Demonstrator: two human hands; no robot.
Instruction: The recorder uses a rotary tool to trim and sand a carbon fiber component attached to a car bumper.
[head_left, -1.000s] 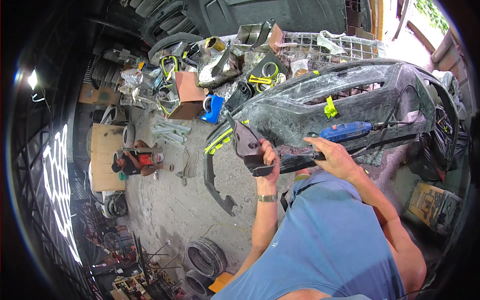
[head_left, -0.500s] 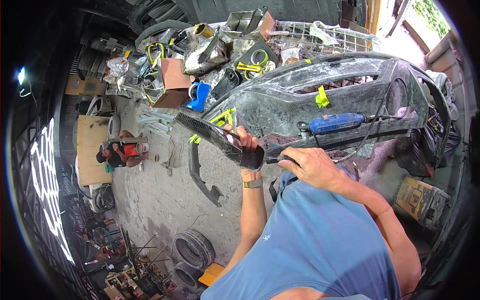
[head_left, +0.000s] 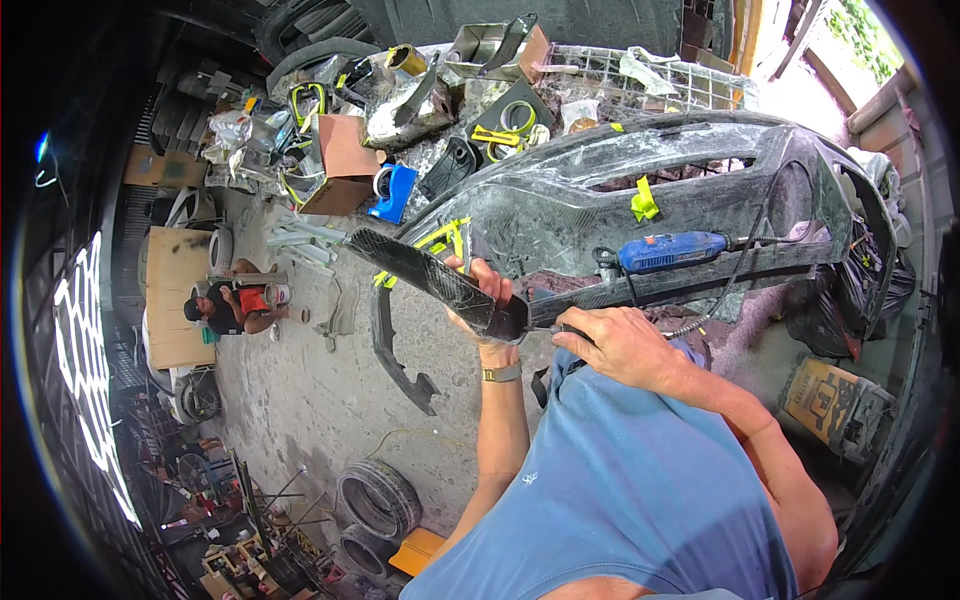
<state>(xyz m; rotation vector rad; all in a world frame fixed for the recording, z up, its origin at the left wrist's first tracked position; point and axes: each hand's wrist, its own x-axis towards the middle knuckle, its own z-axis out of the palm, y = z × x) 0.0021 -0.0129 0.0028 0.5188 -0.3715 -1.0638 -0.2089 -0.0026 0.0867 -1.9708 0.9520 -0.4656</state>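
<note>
A long, dark, glossy panel with a woven carbon-fibre look [head_left: 415,268] slants across the middle. My left hand [head_left: 484,284] is closed around it near its lower right end. My right hand [head_left: 622,343] grips the slim handpiece of a rotary tool [head_left: 541,328], most of it hidden in my fingers. Its thin tip points left at the panel's end; whether they touch I cannot tell. From beside my right hand a flexible shaft [head_left: 690,327] runs to the blue rotary tool body [head_left: 672,251], which lies on a big dusty black car bumper [head_left: 560,222].
Yellow tape [head_left: 644,200] sticks to the bumper. Behind stand a cardboard box [head_left: 345,165] and a blue tape dispenser [head_left: 394,194]. A curved black strip [head_left: 393,362] and tyres [head_left: 378,498] lie on the floor. Another person [head_left: 225,307] sits at left; a black bag [head_left: 838,315] is at right.
The handpiece tip has come nearer to the panel's end, and the panel has turned slightly in my left hand. Both hands keep their hold.
</note>
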